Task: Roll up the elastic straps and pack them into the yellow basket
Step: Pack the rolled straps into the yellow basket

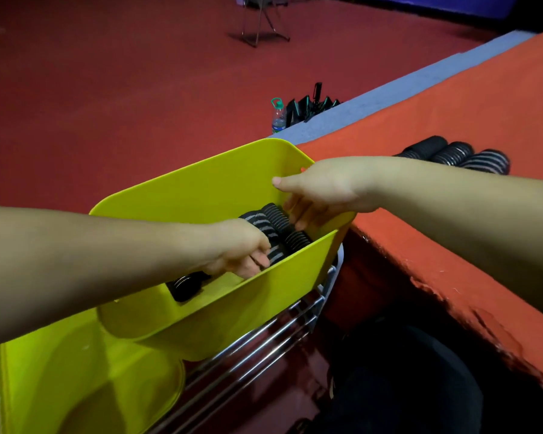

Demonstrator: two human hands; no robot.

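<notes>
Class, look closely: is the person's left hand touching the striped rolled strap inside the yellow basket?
Touching. The head view shows the left hand lying against the striped rolled strap in the yellow basket, no gap visible.

An orange worktop (452, 114) slopes across the right side, with three rolled black straps (455, 155) lying side by side on it. Beside it, a metal wire rack (279, 336) carries a yellow basket (201, 180) (rolled straps sit inside). On the red floor (107, 73) beyond stands a water bottle (278, 115).
</notes>
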